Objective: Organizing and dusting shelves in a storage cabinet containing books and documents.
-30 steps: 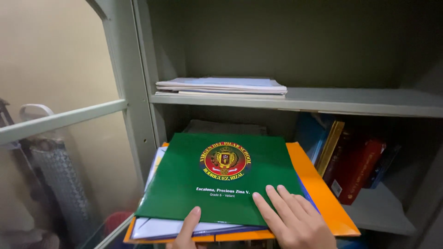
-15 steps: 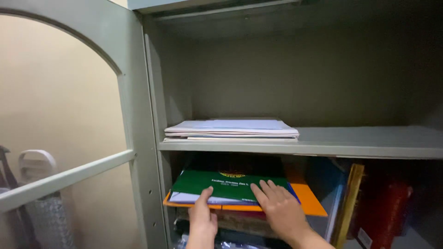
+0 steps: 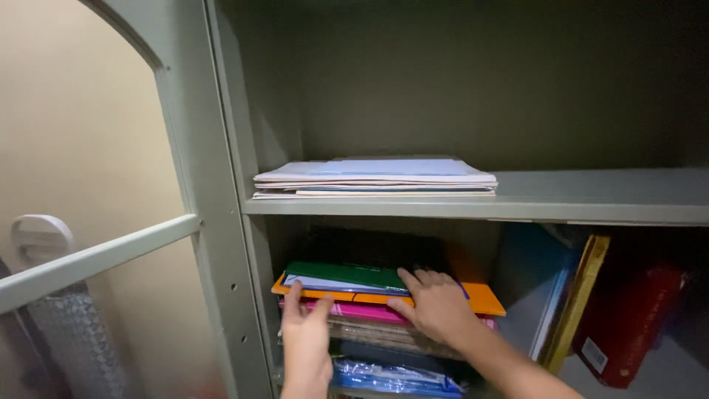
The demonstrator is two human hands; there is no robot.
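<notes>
- Head view, versus half a second back: stack pushed deeper under the shelf (image 3: 591, 207), so less of the green folder (image 3: 347, 276) showing now; camera tipped down a bit too, cabinet top gone from view.
- Left hand (image 3: 304, 334) open, fingers spread, fingertips up against the front edge of the orange folder (image 3: 484, 299) near its left corner.
- Right hand (image 3: 437, 304) flat and open, palm down on the stack's right front, fingers lying over the green and orange edges. Not gripping anything.
- Stack straight ahead of both hands and slightly above the wrists, long side running left-right across the opening, flat. Right hand closer, actually on top; left only touching the front edge.
- Under the orange: a pink folder (image 3: 362, 310), then brownish papers (image 3: 369, 332), then a blue plastic packet (image 3: 391, 375) at the bottom.
- Upper shelf: flat pile of white and pale-blue papers (image 3: 373, 177) on the left half.
- Right of the stack, leaning upright: blue folder (image 3: 535, 288), yellow-edged book (image 3: 580, 295), red book (image 3: 635, 318) with a small white label near its lower corner.
- Far left: open cabinet door (image 3: 96, 255), a white-handled thing behind it, blurry, can't tell what.
</notes>
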